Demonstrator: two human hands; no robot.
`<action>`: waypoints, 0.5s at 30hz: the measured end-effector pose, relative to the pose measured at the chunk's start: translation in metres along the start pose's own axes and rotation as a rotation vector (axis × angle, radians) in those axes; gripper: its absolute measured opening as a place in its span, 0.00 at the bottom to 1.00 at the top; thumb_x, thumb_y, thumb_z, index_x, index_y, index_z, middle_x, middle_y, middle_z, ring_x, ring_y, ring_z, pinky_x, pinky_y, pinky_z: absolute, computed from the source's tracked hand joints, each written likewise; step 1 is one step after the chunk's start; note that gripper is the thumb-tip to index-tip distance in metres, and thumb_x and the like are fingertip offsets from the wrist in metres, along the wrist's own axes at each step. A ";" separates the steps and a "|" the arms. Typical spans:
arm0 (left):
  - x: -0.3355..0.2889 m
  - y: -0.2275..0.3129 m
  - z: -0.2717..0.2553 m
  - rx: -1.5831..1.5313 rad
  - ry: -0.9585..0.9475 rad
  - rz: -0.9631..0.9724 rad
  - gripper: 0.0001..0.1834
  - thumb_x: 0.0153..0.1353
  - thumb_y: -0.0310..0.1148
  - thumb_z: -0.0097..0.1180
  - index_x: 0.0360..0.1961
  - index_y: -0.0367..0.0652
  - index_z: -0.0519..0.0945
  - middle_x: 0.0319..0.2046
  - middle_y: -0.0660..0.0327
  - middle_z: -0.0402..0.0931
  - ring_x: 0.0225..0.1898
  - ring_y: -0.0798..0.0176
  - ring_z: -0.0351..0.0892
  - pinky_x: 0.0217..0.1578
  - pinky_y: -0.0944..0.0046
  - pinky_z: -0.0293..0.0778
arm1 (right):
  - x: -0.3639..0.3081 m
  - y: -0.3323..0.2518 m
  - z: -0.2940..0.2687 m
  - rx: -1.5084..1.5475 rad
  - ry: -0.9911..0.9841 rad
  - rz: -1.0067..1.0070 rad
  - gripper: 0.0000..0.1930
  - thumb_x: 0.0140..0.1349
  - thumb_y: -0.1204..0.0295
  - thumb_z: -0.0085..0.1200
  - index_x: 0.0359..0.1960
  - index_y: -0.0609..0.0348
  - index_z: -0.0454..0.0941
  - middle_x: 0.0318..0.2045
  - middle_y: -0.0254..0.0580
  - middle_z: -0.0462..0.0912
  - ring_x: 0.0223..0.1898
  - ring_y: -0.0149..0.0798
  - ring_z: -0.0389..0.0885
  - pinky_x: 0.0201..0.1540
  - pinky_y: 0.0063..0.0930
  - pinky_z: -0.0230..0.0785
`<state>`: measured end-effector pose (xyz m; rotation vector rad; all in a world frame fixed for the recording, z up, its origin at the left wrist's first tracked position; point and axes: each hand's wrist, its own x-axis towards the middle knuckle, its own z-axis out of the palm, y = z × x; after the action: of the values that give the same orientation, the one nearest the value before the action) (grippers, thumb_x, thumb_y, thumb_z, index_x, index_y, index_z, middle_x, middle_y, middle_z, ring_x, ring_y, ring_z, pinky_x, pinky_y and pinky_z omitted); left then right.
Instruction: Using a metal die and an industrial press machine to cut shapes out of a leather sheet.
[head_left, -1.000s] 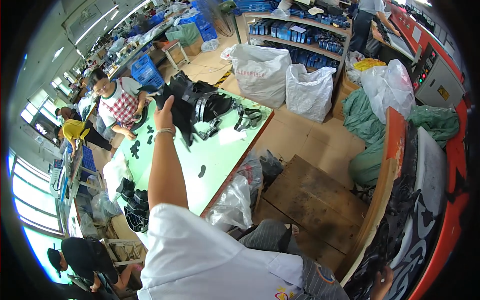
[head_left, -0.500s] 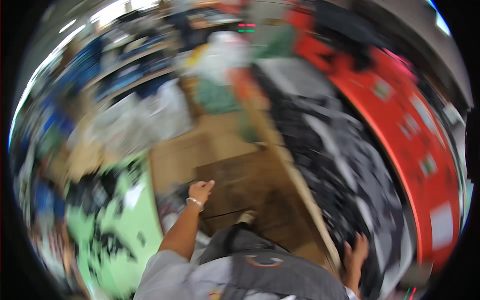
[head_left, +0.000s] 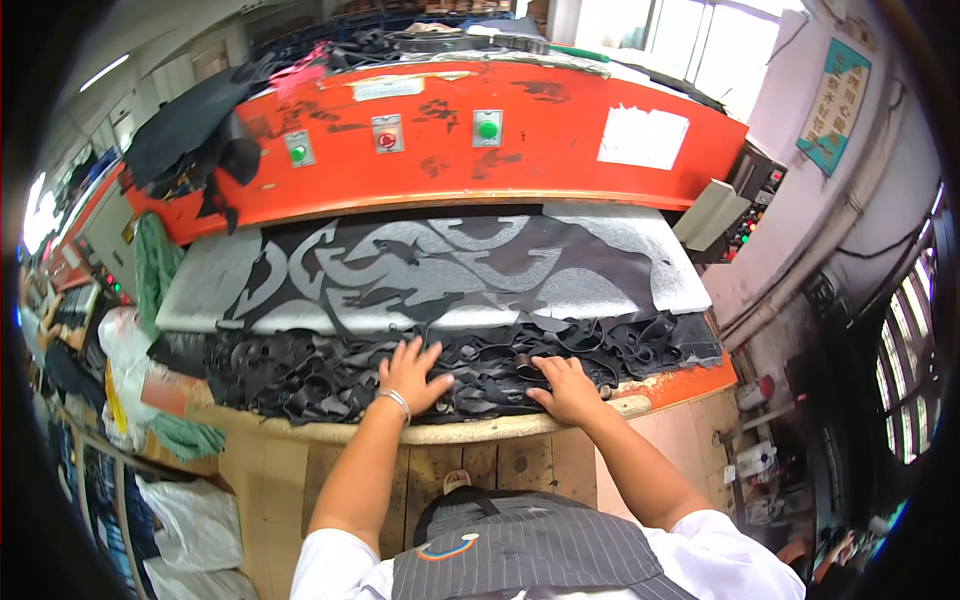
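1. The red machine (head_left: 450,165) spans the far side, beyond both hands, its front face scuffed with black.
2. A pale grey board (head_left: 205,285) lies below that face, ahead of the hands and reaching past them on either side.
3. A black sheet (head_left: 605,265) is spread over the board, farther out than the fingertips; curved openings in it show the pale surface beneath.
4. The black scraps (head_left: 290,375), curled and tangled, make a long heap along the near side of the board, under and around both hands.
5. A wooden rail (head_left: 480,431) runs just nearer the body than the hands, edging the heap.
6. A white paper (head_left: 643,137) is on the machine's face, beyond the right hand and farther right.
7. The left hand (head_left: 410,380) is palm down on the scraps, fingers spread wide, with no visible grip.
8. The right hand (head_left: 567,390) rests at the heap's near edge, fingers bent forward, thumb apart; its underside is hidden, so I cannot tell whether it grips anything.
9. A bracelet (head_left: 397,404) circles the left wrist.
10. A small round brownish piece (head_left: 523,361) sits just left of the right fingertips.
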<state>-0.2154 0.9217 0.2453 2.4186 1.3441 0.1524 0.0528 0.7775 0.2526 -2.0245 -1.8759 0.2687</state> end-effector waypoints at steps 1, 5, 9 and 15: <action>0.002 0.005 0.008 0.073 -0.098 -0.011 0.36 0.60 0.61 0.50 0.69 0.64 0.63 0.73 0.54 0.47 0.74 0.44 0.39 0.68 0.37 0.38 | 0.005 0.002 -0.001 -0.021 -0.014 -0.010 0.29 0.58 0.58 0.60 0.61 0.53 0.68 0.55 0.41 0.72 0.55 0.50 0.69 0.56 0.39 0.69; -0.004 0.003 -0.010 0.118 -0.299 0.052 0.37 0.62 0.61 0.48 0.70 0.67 0.59 0.75 0.55 0.41 0.75 0.41 0.30 0.69 0.37 0.33 | 0.024 -0.005 0.001 -0.056 -0.034 0.036 0.28 0.57 0.58 0.61 0.59 0.52 0.70 0.54 0.38 0.71 0.57 0.46 0.67 0.56 0.38 0.70; 0.003 -0.028 -0.029 -0.015 -0.259 0.230 0.34 0.60 0.61 0.51 0.64 0.58 0.70 0.67 0.51 0.62 0.69 0.44 0.56 0.65 0.38 0.51 | 0.054 -0.007 0.000 -0.076 -0.095 0.127 0.27 0.57 0.58 0.61 0.57 0.50 0.71 0.52 0.38 0.74 0.56 0.45 0.71 0.54 0.38 0.72; 0.085 -0.072 -0.040 -0.095 0.396 0.451 0.17 0.54 0.37 0.64 0.45 0.44 0.82 0.49 0.58 0.79 0.55 0.52 0.74 0.56 0.53 0.67 | 0.088 0.017 0.015 0.159 -0.084 0.210 0.23 0.63 0.56 0.57 0.53 0.56 0.71 0.41 0.55 0.80 0.45 0.53 0.80 0.49 0.40 0.71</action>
<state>-0.2376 1.0375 0.2492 2.6590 0.8747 0.8278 0.0712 0.8660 0.2413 -2.1295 -1.6307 0.5485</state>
